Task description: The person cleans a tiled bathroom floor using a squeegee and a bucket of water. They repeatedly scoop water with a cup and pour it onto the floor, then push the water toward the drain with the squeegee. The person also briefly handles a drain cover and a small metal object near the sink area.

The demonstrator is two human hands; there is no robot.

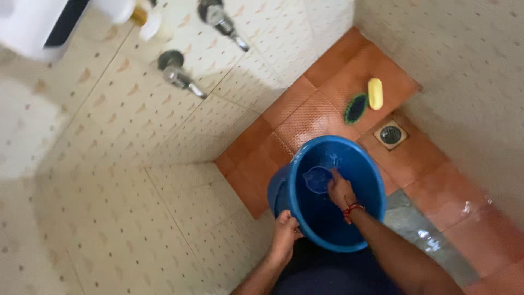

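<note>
The right hand [341, 189] reaches inside the blue bucket [365, 164], fingers closed on a small blue mug [317, 179]. The left hand [285, 232] grips the bucket's near rim. The bucket stands on the orange tiled floor [305, 109] near the wall corner, a scrub brush [355, 108], yellow soap [375, 93] and drain [391, 134] beyond.
</note>
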